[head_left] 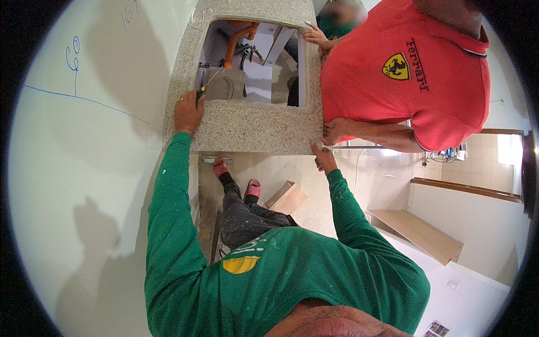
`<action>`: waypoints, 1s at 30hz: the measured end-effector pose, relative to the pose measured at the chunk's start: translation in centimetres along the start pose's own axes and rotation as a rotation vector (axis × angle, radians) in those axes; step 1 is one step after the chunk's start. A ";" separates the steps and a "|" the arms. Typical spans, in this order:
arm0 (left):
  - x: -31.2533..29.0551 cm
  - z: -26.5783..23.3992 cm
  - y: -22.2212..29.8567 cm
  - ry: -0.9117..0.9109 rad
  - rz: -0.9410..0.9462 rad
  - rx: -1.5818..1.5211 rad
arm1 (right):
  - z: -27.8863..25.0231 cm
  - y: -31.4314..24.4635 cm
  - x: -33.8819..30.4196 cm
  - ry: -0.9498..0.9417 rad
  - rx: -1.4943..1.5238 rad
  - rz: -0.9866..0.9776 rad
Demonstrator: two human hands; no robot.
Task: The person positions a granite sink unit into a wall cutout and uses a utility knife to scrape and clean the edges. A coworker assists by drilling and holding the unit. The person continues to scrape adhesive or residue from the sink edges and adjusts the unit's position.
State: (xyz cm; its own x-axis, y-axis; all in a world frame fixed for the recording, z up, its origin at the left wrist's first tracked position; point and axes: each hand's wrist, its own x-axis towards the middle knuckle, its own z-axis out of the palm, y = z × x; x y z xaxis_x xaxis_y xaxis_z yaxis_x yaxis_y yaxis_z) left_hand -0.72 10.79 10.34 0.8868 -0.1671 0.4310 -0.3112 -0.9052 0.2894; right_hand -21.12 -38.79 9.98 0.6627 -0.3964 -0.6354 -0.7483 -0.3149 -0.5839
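A speckled granite countertop (252, 130) with a rectangular cutout lies in front of me. My left hand (188, 111) rests on its left side, near the cutout's lower left corner. In its closed fingers is a screwdriver (201, 92) with a dark and yellow handle, its thin shaft slanting up over the opening. My right hand (324, 157) is at the near right corner of the slab, fingers curled against the edge. Through the cutout show an orange pipe (231, 49) and some dark tools (247, 53), partly hidden by shadow.
A person in a red shirt (393, 84) stands at the right edge, one hand (337, 131) by the slab's corner. Another person's hand (315, 35) touches the far right edge. A white wall (84, 168) runs along the left. A wooden block (286, 196) lies near my feet.
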 end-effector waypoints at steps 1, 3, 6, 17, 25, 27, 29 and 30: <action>0.1 -0.1 0.0 -0.004 -0.004 0.006 | -0.1 0.0 0.0 -0.005 0.000 0.006; 0.1 -0.3 0.1 0.001 -0.004 -0.014 | -0.2 -0.2 0.0 -0.016 0.001 0.019; 0.1 -0.5 0.2 -0.022 -0.011 -0.018 | -0.4 -0.2 -0.2 -0.013 -0.018 0.021; 0.2 -0.6 -0.1 0.009 0.001 -0.045 | -0.4 -0.5 -0.5 -0.020 -0.028 0.006; 0.5 -0.3 0.0 0.028 0.015 -0.002 | -0.5 -0.3 -0.1 0.002 -0.025 0.019; -0.5 -0.3 -0.2 0.030 0.023 -0.002 | 0.0 -0.2 -1.2 -0.020 0.000 0.018; -1.0 0.1 -0.5 0.010 0.016 -0.012 | 0.8 -0.3 -1.5 -0.004 0.009 0.021; -1.0 0.4 -0.7 -0.012 0.005 -0.022 | 1.1 -0.4 -1.4 0.006 0.014 0.019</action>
State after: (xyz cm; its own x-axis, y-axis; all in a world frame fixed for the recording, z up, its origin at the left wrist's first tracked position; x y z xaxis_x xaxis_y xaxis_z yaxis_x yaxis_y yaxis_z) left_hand -1.29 11.48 9.38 0.8892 -0.1760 0.4222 -0.3227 -0.8956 0.3062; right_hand -21.70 -37.22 10.54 0.6477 -0.4077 -0.6436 -0.7605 -0.2948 -0.5786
